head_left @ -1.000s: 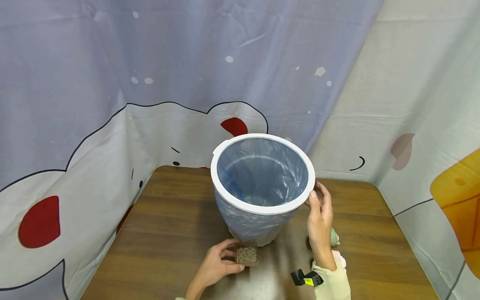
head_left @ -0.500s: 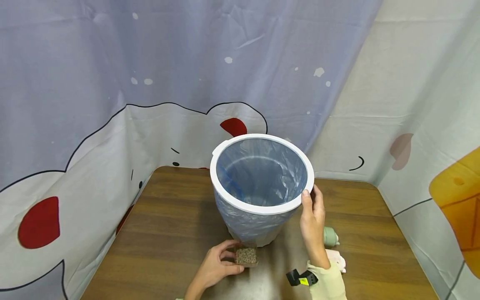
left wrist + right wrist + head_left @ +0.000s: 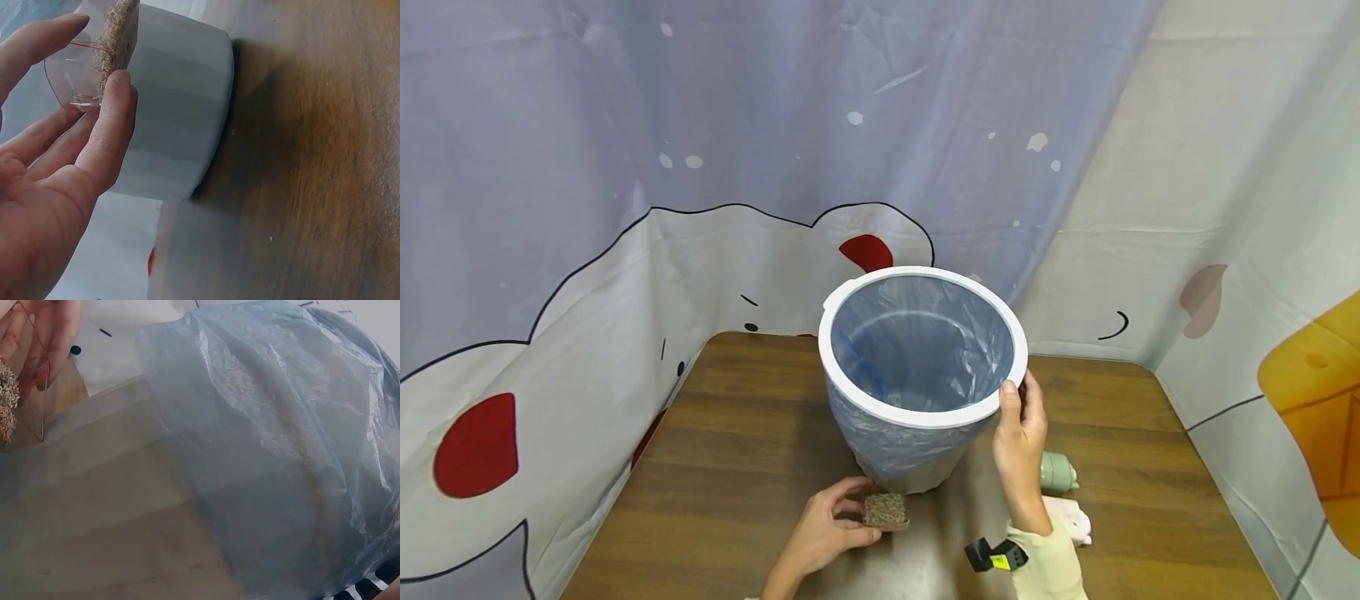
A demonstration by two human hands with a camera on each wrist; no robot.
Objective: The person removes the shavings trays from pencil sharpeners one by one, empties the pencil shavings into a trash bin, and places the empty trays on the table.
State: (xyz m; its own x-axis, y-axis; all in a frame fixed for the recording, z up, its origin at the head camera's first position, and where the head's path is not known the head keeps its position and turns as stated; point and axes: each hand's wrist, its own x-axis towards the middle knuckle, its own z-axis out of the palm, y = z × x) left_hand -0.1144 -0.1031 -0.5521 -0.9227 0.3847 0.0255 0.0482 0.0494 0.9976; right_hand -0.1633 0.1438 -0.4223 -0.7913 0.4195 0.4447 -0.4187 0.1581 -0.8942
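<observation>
My left hand [image 3: 820,529] holds a small clear plastic box [image 3: 886,511] low in front of the bin, thumb on one side and fingers on the other. Brown, crumbly shavings [image 3: 112,37] fill part of the box in the left wrist view. The white-rimmed trash bin [image 3: 925,418], lined with a bluish translucent bag [image 3: 269,425], stands upright on the table. On the right side of its rim, my right hand [image 3: 1021,446] grips with the thumb on top; the fingers behind the rim are partly hidden.
To the right of the bin, beside my right forearm, lie a green cylindrical thing [image 3: 1058,472] and a pale pink-and-white thing [image 3: 1069,518], partly covered by the sleeve. The wooden table [image 3: 737,433] ends at a printed curtain [image 3: 737,275] behind and at the sides.
My right hand has slid a little left along the rim and taken hold, uncovering the green and pale pink things. The left hand with the box has shifted slightly left, the box tilting a little.
</observation>
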